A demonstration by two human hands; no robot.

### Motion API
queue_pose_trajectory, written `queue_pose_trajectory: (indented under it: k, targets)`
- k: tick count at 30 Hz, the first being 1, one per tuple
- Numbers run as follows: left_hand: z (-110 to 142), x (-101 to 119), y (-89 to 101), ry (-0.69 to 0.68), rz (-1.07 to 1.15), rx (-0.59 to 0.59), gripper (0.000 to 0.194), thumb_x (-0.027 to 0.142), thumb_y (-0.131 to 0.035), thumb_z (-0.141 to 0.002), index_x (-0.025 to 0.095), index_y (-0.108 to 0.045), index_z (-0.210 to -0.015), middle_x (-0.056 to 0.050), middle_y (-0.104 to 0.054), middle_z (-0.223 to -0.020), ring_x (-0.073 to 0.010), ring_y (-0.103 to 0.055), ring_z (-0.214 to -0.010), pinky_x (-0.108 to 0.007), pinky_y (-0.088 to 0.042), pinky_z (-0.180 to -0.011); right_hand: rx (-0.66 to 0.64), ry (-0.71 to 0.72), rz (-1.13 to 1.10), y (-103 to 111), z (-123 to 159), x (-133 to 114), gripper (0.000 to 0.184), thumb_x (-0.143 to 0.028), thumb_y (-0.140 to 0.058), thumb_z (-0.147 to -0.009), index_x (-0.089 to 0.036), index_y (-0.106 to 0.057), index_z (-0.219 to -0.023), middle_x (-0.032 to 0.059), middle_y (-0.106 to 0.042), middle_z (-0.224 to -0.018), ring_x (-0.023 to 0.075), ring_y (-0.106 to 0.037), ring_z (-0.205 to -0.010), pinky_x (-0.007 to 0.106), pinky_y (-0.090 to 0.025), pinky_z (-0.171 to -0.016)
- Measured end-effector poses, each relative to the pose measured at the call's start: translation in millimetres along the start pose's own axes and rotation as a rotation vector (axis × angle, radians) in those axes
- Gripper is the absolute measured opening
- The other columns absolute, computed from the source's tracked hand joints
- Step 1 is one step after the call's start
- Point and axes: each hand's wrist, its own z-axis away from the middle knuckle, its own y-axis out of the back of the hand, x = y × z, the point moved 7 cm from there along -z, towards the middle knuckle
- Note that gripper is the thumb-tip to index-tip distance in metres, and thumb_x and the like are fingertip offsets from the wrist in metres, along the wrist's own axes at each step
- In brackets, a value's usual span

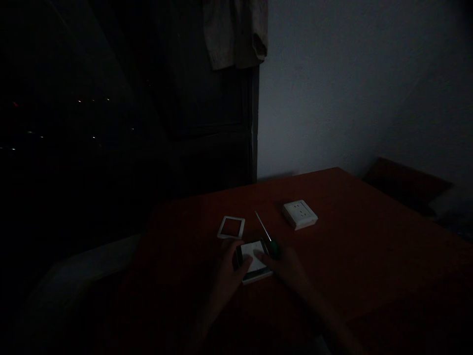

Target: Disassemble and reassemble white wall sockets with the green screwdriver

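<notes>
On the bench [354, 246], the left grip [226, 268] held the white panel [251, 249] by one side; the right grip [290, 266] touched its face, closure unclear. It seemed light, stiff, slippery, best held by opposite edges.

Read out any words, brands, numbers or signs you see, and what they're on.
There is no readable text.
White socket plate: dark slots only, no lettering I can make out.
White panel: faint marks, too small and dim to read.
Screwdriver: no marking visible.

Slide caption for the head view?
Left hand and right hand on a white panel at a dim table; green-handled screwdriver, square frame and socket unit nearby.
</notes>
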Motion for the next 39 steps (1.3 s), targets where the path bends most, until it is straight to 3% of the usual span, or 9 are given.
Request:
queue_pose_trajectory:
  k: [5, 11, 14, 17, 24, 29, 39]
  targets:
    - [2.5, -5.5, -3.2, 0.037, 0.019, -0.002, 0.031, 0.029, -0.058, -0.079, 0.024, -0.057, -0.109, -0.006, -0.057, -0.115, -0.0239, -0.054, -0.109, -0.038, -0.044, -0.093, -0.011, -0.002, 0.009, -0.1, 0.3, -1.1, 0.041, -0.052, -0.063, -0.075, -0.017, -0.067, -0.096, 0.0041, -0.074, -0.085, 0.0199, -0.068, -0.072, 0.024, -0.049, -0.058]
    - [6.3, -21.2, -10.6, 0.116, 0.134, -0.027, 0.045, 0.036, -0.058, -0.082, 0.024, -0.050, -0.125, -0.008, -0.057, -0.127, -0.0258, -0.052, -0.119, -0.039, -0.041, -0.099, -0.006, -0.008, 0.066, 1.0, -0.7, -2.6, 0.040, -0.054, -0.062, -0.075, -0.018, -0.066, -0.091, 0.0031, -0.072, -0.076, 0.0182, -0.065, -0.065, 0.023, -0.044, -0.052]
    - [7.9, -28.7, -12.9, 0.162, 0.236, -0.041, 0.048, 0.043, -0.057, -0.083, 0.024, -0.051, -0.127, -0.007, -0.058, -0.129, -0.0256, -0.053, -0.120, -0.038, -0.041, -0.100, 0.010, -0.040, 0.185, 2.2, -2.1, -4.8, 0.042, -0.059, -0.061, -0.074, -0.019, -0.065, -0.087, 0.0039, -0.071, -0.073, 0.0189, -0.065, -0.064, 0.024, -0.041, -0.050]
    - [7.8, -32.8, -15.1, 0.208, 0.322, -0.050, 0.052, 0.045, -0.058, -0.082, 0.021, -0.051, -0.127, -0.008, -0.057, -0.132, -0.0257, -0.051, -0.123, -0.039, -0.038, -0.104, 0.057, -0.051, 0.364, 4.1, -2.5, -11.8, 0.046, -0.061, -0.059, -0.075, -0.021, -0.064, -0.095, 0.0075, -0.072, -0.085, 0.0223, -0.067, -0.074, 0.026, -0.041, -0.056]
    - [7.6, -31.0, -18.5, 0.245, 0.405, -0.039, 0.052, 0.041, -0.060, -0.080, 0.018, -0.051, -0.125, -0.011, -0.058, -0.129, -0.0258, -0.053, -0.121, -0.039, -0.038, -0.104, -0.005, 0.020, 0.503, -2.2, -1.3, -24.7, 0.045, -0.056, -0.055, -0.081, -0.022, -0.061, -0.110, 0.0110, -0.069, -0.104, 0.0246, -0.067, -0.089, 0.028, -0.043, -0.066]
    - [8.0, -28.1, -20.5, 0.233, 0.407, -0.032, 0.050, 0.041, -0.057, -0.081, 0.018, -0.049, -0.125, -0.011, -0.058, -0.128, -0.0257, -0.054, -0.118, -0.039, -0.041, -0.100, -0.015, 0.004, 0.520, -2.2, -3.8, -23.2, 0.054, -0.058, -0.056, -0.079, -0.021, -0.057, -0.118, 0.0136, -0.069, -0.103, 0.0275, -0.066, -0.095, 0.030, -0.044, -0.071]
    - [4.2, -24.6, -20.5, 0.246, 0.317, 0.034, 0.045, 0.043, -0.055, -0.082, 0.018, -0.053, -0.119, -0.011, -0.063, -0.115, -0.0274, -0.059, -0.108, -0.041, -0.043, -0.094, 0.020, -0.013, 0.507, -6.4, -5.8, -19.2, 0.053, -0.063, -0.051, -0.081, -0.020, -0.056, -0.112, 0.0131, -0.071, -0.094, 0.0285, -0.068, -0.085, 0.030, -0.043, -0.063]
